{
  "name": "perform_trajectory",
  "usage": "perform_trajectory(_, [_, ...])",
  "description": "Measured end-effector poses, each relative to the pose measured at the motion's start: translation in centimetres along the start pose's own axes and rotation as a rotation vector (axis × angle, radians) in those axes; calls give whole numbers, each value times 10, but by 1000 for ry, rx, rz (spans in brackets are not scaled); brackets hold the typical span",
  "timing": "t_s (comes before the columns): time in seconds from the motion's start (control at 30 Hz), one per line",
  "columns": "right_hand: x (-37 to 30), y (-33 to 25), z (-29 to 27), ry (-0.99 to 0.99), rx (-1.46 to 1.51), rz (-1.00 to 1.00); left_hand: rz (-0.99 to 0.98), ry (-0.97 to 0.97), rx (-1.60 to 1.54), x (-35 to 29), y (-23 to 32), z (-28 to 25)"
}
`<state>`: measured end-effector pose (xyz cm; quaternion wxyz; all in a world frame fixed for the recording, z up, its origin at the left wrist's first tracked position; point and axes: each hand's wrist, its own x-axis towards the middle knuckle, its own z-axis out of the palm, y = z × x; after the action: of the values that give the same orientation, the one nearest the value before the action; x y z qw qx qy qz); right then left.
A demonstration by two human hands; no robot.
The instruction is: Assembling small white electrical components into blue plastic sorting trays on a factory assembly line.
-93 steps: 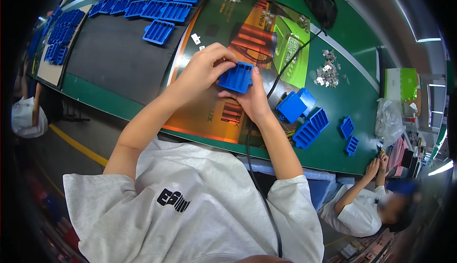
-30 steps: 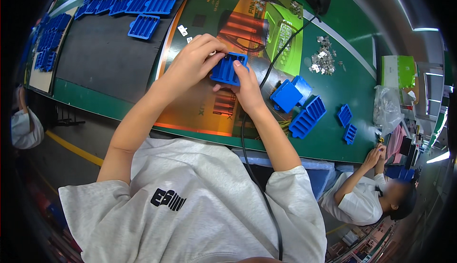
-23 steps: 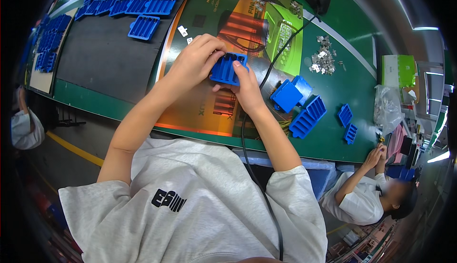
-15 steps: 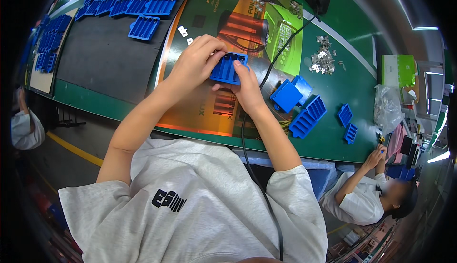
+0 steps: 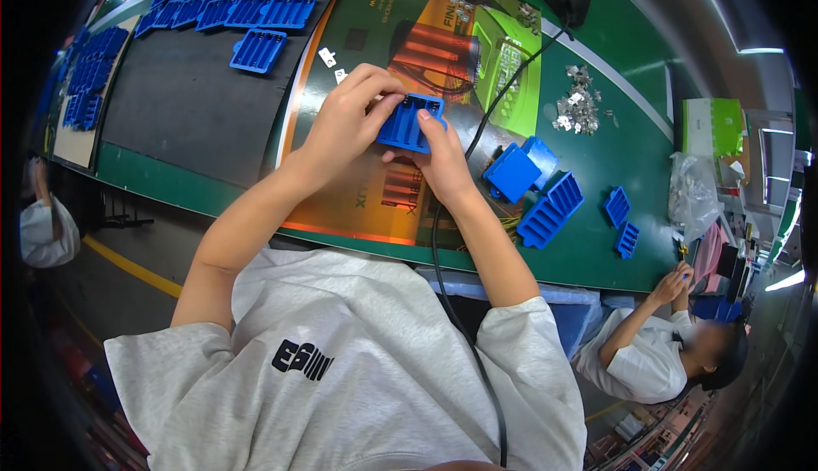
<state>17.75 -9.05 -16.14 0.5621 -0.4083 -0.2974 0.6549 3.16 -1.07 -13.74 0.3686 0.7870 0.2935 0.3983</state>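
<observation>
A blue slotted plastic battery holder point(image 5: 407, 134) is held above the printed mat, its slots facing up. My right hand point(image 5: 439, 154) grips its right side, thumb over the top and fingers underneath. With thumb and forefinger pinched together, my left hand point(image 5: 351, 117) works at the holder's far left corner; whatever is between those fingertips is too small or hidden to make out. Dark small parts show at the far ends of some slots. Just beyond my left hand lie small white-silver metal tabs point(image 5: 327, 57).
Blue holders stand in rows point(image 5: 287, 11) on a dark mat point(image 5: 192, 70) at the far left. More blue holders point(image 5: 545, 219) lie on the right. A pile of metal pieces point(image 5: 578, 104) rests on the green table. A black cable point(image 5: 489, 117) crosses beside my right hand. A co-worker point(image 5: 648, 347) sits at right.
Hardly anything differs. My hands and the holder keep their place, with only a slight shift of the left fingers at the corner.
</observation>
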Motion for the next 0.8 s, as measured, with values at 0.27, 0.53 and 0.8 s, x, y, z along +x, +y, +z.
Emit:
perform_trajectory(0.27, [-1, -4, 3, -14, 55, 16, -123, -19, -84, -1, -5, 1])
perform_trajectory(0.53, [1, -4, 1, -36, 101, 42, -138, 5, -96, -3, -6, 4])
perform_trajectory(0.8, [1, -4, 1, -34, 101, 38, -50, -5, -28, -1, -4, 2])
